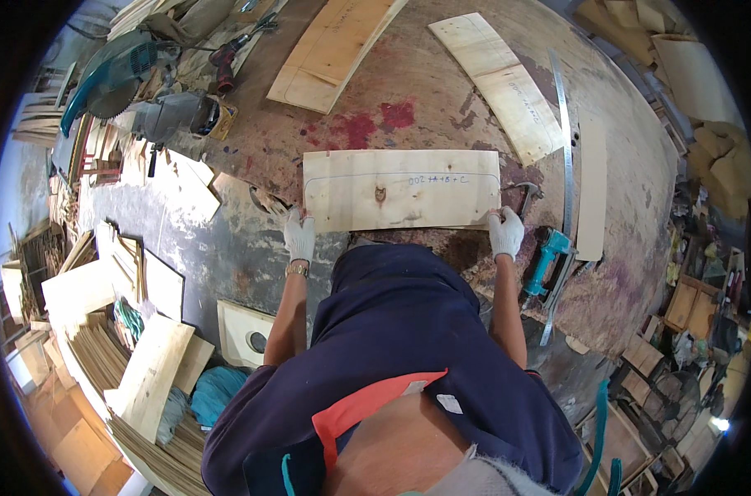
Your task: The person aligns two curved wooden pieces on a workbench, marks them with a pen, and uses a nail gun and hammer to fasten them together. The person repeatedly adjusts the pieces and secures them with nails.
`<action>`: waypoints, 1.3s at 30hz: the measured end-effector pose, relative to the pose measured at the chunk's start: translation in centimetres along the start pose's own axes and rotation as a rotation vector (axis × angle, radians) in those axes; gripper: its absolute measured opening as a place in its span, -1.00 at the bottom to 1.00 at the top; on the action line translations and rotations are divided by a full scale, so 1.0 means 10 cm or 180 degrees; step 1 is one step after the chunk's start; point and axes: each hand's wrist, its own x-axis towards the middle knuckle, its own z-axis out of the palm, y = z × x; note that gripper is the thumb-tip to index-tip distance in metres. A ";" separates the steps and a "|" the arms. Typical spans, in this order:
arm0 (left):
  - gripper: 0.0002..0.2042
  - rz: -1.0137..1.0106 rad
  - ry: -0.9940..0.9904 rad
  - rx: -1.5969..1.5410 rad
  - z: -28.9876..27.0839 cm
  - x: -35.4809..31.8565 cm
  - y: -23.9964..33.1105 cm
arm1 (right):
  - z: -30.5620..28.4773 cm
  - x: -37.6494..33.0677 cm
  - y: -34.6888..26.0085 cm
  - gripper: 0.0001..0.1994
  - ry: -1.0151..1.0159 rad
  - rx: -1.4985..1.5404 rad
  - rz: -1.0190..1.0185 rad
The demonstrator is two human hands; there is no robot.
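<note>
A pale wooden board [351,198] lies crosswise in front of me at the near edge of the worktable. A drawn line with rounded corners and some handwriting mark its top, and a dark knot shows near its middle. My left hand [299,236], in a white glove, grips the board's near left corner. At the near right corner my right hand [505,231], also gloved in white, has its fingers closed on the edge. Another board's edge shows just under the near side. Beside my right hand lies a teal power tool [547,260].
Two more marked boards, one at the back [330,54] and one back right [504,91], lie on the worktable [375,78]. A long metal ruler [562,140] and a narrow strip [591,190] are at the right. A miter saw [115,78] stands far left, near a red drill [223,62].
</note>
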 end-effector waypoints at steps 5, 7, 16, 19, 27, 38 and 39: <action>-0.62 -0.0201 -0.0211 0.0288 -0.06 0.04 0.11 | 0.14 -0.07 -0.08 -0.68 0.0211 -0.0296 -0.0185; -0.59 -0.0209 -0.0247 0.0145 -0.15 -0.03 0.19 | 0.20 -0.11 -0.07 -0.68 0.0223 -0.0402 0.0051; -0.21 0.0654 -0.0992 0.1225 -0.63 -0.34 0.21 | 0.10 -0.40 0.02 -0.76 0.0149 0.0059 -0.0003; -0.12 0.1249 -0.1060 0.1802 -0.71 -0.19 0.18 | 0.05 -0.46 0.05 -0.78 0.0081 0.0270 0.0040; -0.25 0.1377 -0.1122 0.1575 -0.72 0.07 -0.06 | -0.10 -0.68 0.17 -0.69 -0.0162 0.0657 -0.0256; -0.59 0.0804 -0.1342 0.2088 -0.71 0.09 0.02 | -0.17 -0.55 0.42 -0.84 -0.0519 0.0264 -0.0956; -0.61 0.0905 -0.1267 0.2161 -0.71 0.11 -0.06 | -0.20 -0.55 0.42 -0.84 -0.0516 0.0242 -0.1017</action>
